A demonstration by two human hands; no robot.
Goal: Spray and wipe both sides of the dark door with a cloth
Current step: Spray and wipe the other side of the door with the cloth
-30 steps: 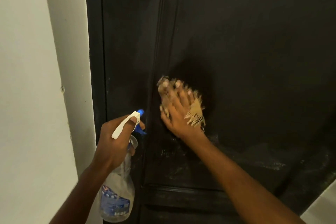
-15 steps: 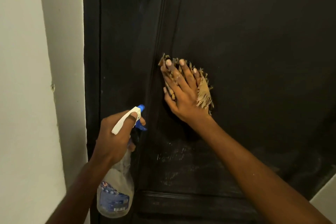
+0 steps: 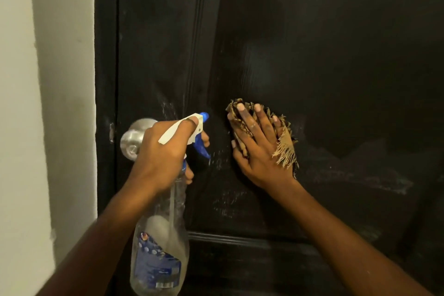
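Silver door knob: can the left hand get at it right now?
Probably not to grasp it. The left hand sits right by the round silver metal door knob, nothing visibly between them, but its grip is full with the clear plastic spray bottle. It could likely only nudge the knob.

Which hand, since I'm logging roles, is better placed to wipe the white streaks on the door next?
Right. The right hand presses the cloth flat on the door beside the streaks; the left hand grips the spray bottle.

One door [image 3: 336,55], one knob [image 3: 133,139], one cloth [image 3: 286,151], one spray bottle [image 3: 158,259] — two hands [image 3: 165,151] [image 3: 259,151].
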